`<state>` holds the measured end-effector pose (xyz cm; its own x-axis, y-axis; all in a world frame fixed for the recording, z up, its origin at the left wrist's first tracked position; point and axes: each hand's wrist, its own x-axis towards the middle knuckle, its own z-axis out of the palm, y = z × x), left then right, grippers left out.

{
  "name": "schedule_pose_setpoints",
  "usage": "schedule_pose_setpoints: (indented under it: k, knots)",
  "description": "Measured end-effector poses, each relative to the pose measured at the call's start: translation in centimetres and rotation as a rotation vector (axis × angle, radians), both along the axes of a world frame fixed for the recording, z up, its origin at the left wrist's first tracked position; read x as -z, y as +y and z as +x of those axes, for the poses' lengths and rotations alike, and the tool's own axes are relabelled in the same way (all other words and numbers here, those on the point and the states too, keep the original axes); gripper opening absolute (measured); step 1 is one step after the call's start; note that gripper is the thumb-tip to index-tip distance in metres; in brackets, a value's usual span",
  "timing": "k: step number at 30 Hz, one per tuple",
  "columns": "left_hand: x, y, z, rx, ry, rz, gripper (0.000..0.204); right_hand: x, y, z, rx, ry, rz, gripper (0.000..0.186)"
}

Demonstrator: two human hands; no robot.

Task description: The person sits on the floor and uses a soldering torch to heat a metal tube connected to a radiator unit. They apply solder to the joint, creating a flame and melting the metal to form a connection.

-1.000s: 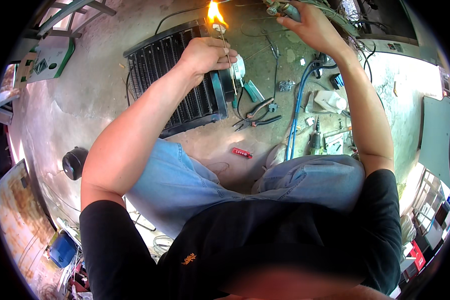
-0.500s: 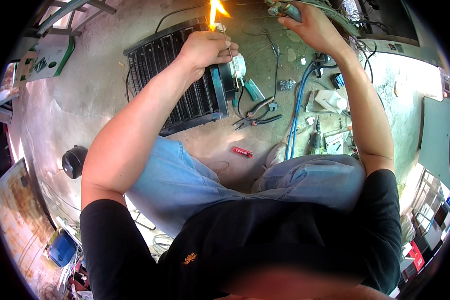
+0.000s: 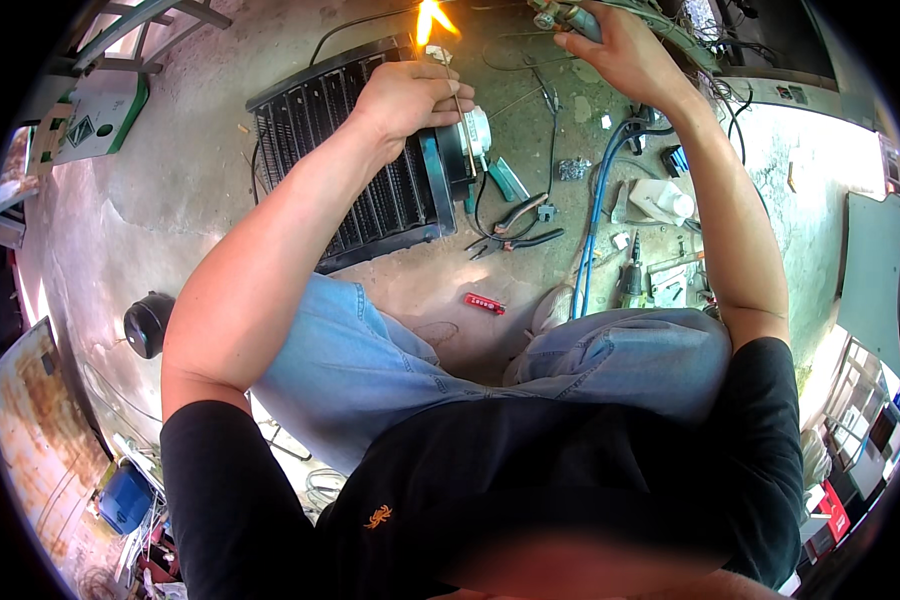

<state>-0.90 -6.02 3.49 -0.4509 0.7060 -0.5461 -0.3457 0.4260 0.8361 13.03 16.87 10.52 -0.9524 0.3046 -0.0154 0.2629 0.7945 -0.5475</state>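
Note:
My left hand pinches a thin metal rod over a black finned heat-exchanger coil. Beside those fingers a white round motor-like part sits against the coil's right side. A bright yellow-orange flame burns just beyond the left hand, near a small pale piece. At the upper right, my right hand is closed around the handle of a gas torch with brass fittings. What the flame touches is lost in the glare.
Pliers, a red lighter-sized object and a green strip lie on the concrete floor. Blue hoses run past a white plastic bottle and a screwdriver-like tool. A black round container stands left.
The flame has shifted shape slightly, uncovering more of the small pale piece beside it. My left hand and the rod have moved very slightly; my right hand stays still.

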Motion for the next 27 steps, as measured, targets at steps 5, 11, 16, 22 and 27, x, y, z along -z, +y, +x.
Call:
schedule_pose_setpoints:
  k: [5,11,16,22,27]
  knots:
    - [-0.2,-0.1,0.1,0.007,0.012,0.006,0.033,-0.4,-0.4,0.0,0.04,-0.04,0.008,0.054]
    - [-0.4,-0.2,0.2,0.0,0.027,0.001,0.033,-1.1,-0.8,-0.1,0.046,-0.056,-0.026,0.053]
    - [0.0,-0.5,0.1,-0.004,0.009,-0.003,0.033,-1.2,-0.8,-0.1,0.045,-0.062,-0.026,0.053]
    - [-0.1,-1.1,0.4,-0.01,-0.004,-0.007,0.033,-0.7,-0.4,0.1,0.036,-0.031,-0.012,0.053]
    - [-0.7,-1.7,1.0,0.014,-0.011,-0.023,0.034,-0.7,-0.4,0.0,0.034,-0.027,-0.025,0.052]
